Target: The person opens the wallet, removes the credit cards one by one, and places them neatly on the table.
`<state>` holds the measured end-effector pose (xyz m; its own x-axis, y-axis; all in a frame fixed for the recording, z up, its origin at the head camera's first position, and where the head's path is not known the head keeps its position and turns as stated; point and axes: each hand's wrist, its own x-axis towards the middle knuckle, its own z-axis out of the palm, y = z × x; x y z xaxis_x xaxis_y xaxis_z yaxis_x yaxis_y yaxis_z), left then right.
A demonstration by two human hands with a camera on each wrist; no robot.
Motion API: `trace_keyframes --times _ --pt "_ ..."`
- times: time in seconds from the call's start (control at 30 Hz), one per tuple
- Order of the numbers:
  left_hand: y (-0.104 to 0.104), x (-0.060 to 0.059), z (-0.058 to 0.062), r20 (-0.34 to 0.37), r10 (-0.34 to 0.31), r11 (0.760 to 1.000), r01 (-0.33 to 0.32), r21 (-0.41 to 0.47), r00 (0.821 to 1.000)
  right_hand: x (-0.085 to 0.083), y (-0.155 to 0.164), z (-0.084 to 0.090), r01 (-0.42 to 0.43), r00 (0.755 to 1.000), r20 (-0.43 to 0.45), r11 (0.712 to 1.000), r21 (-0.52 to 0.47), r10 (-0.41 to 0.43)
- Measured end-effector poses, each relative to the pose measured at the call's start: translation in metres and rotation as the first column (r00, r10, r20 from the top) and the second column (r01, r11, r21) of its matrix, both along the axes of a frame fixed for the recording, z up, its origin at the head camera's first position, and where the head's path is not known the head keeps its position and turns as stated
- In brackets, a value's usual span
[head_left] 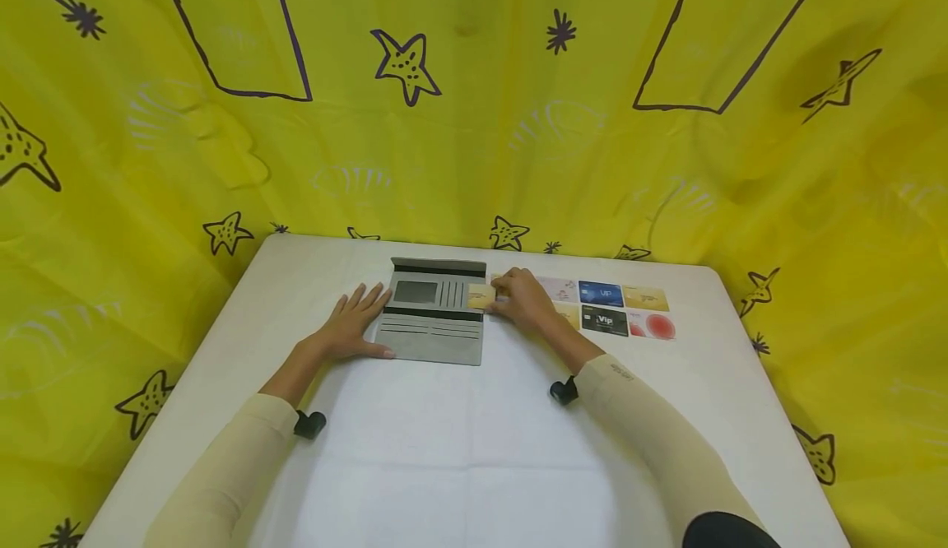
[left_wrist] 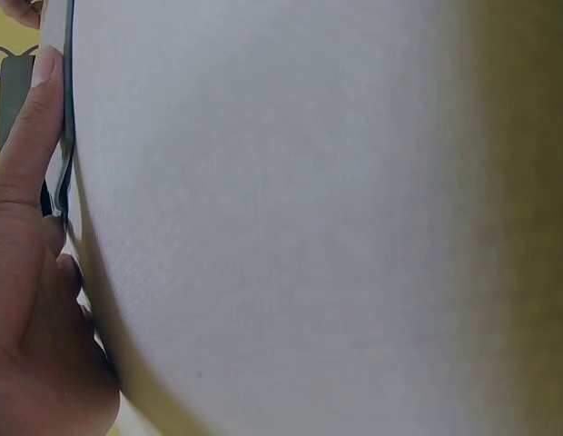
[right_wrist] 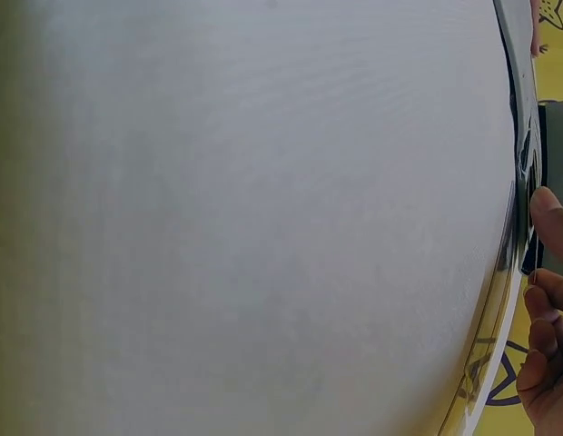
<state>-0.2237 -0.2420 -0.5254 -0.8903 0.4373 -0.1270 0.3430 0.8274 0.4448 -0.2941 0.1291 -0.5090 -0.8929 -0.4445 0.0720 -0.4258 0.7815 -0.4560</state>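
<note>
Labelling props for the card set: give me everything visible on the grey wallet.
The grey wallet lies opened flat on the white table, inner side up, its flap toward the far edge. It looks like matte faux leather with dark bands, a windowed pocket, upright card slots and long horizontal slots on the near panel. The left hand rests on its left edge with straight fingers. The right hand pinches a gold card at its right edge, by the slots.

- A white desk (head_left: 459, 449) is standing against yellow cloth.
- A grey wallet (head_left: 433, 311) is lying open on it.
- Cards (head_left: 615, 309) are lying in two rows right of the wallet.
</note>
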Motion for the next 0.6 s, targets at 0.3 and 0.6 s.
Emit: trace_keyframes --times 0.3,0.6 --pt "0.001 -0.001 0.000 0.001 -0.001 1.000 0.001 -0.014 1.000 0.004 0.007 0.002 -0.003 1.000 -0.020 1.000 0.006 0.003" --pt "0.001 -0.001 0.000 -0.006 -0.001 1.000 0.001 -0.003 1.000 0.006 0.017 0.001 0.009 1.000 -0.017 1.000 -0.019 -0.009"
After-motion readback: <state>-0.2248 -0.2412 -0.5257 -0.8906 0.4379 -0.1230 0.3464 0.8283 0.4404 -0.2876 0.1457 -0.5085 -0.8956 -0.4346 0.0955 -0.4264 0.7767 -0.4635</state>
